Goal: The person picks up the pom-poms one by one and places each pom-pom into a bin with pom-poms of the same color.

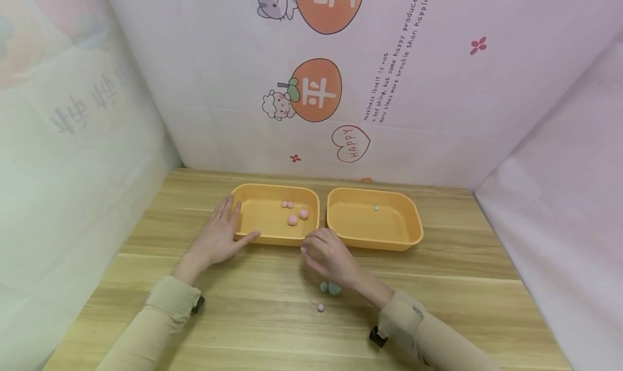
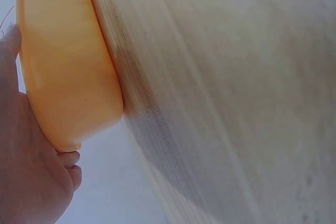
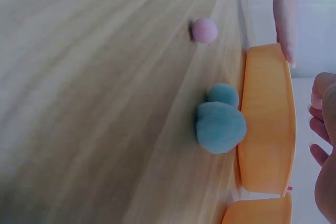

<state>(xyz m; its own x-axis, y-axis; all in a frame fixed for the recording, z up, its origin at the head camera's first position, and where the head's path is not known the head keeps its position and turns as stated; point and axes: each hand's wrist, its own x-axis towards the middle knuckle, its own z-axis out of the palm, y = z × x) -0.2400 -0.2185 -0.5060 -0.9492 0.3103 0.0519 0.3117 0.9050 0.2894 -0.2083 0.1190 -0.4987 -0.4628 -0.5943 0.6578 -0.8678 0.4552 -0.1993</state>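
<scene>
My left hand [image 1: 220, 236] rests on the left end of the left yellow tray [image 1: 272, 240], its thumb along the front rim and its fingers fairly straight. Several pink pom-poms [image 1: 292, 220] lie inside that tray. Just off the tray's front right corner, my right hand [image 1: 333, 256] pinches a small pink pom-pom [image 3: 316, 102], mostly covered by the fingertips. On the table below this hand, two blue-green pom-poms [image 3: 221, 127] touch each other, one bigger. A single pink pom-pom [image 3: 204, 30] lies near them.
To the right stands a second yellow tray [image 1: 375, 243] with a tiny pale green pom-pom [image 1: 376, 208] in it. Both trays sit on the wooden table [image 1: 233, 328] near its back edge. A printed white cloth [image 1: 413, 144] rises behind, with more white cloth at both sides.
</scene>
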